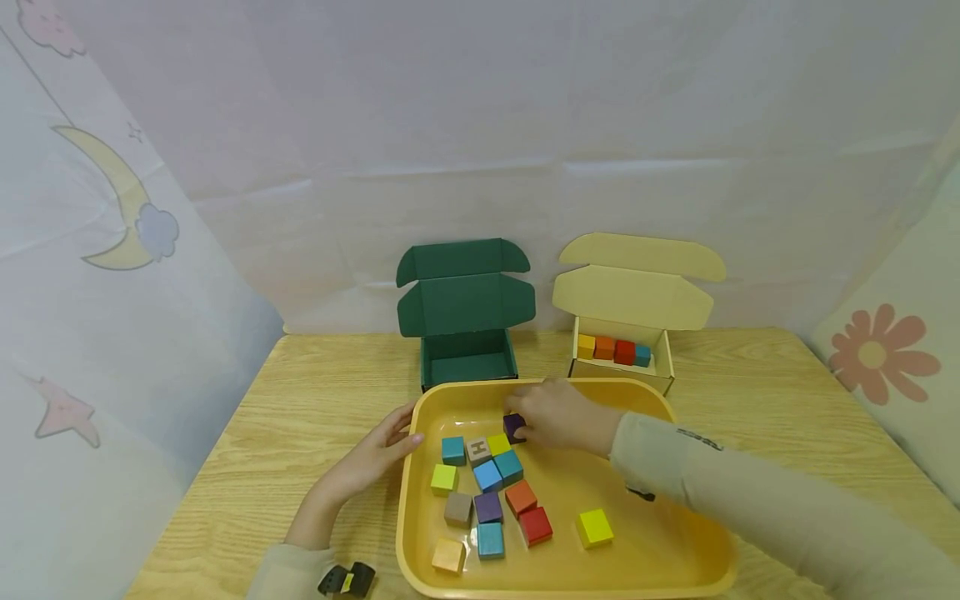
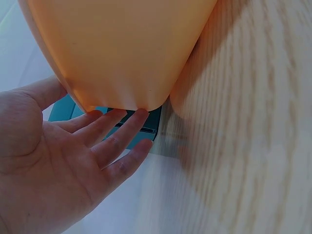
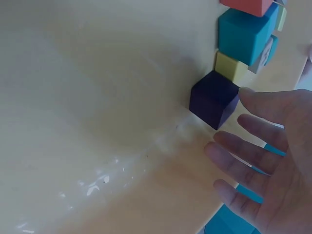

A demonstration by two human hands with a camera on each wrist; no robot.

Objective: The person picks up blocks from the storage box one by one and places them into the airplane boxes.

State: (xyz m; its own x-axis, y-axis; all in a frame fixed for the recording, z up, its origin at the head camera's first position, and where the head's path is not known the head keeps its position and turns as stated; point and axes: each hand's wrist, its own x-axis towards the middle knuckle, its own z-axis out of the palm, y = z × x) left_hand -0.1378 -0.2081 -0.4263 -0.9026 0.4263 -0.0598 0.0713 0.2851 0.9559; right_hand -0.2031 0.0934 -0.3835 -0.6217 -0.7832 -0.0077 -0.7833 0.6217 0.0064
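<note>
A yellow-orange tray (image 1: 577, 575) holds several wooden cubes. My left hand (image 1: 375, 454) is at its left side, the thumb at the rim and the loosely extended fingers (image 2: 119, 139) along the outside wall. Near the tray's far wall, my right hand (image 1: 562, 412) reaches down to a dark purple cube (image 3: 214, 100). Its thumb tip touches one corner of this cube, and the other fingers (image 3: 243, 168) are spread beside it, only slightly bent. Next to the purple cube are a yellow cube (image 1: 498, 444) and a cube marked H (image 1: 477, 451).
Behind the tray stand a dark green box (image 1: 465, 304) and a cream box (image 1: 633, 296), both with raised lids. The cream box holds a row of yellow, orange, red (image 1: 624, 352) and blue cubes. A bright yellow cube (image 1: 595, 528) sits apart in the tray's right half.
</note>
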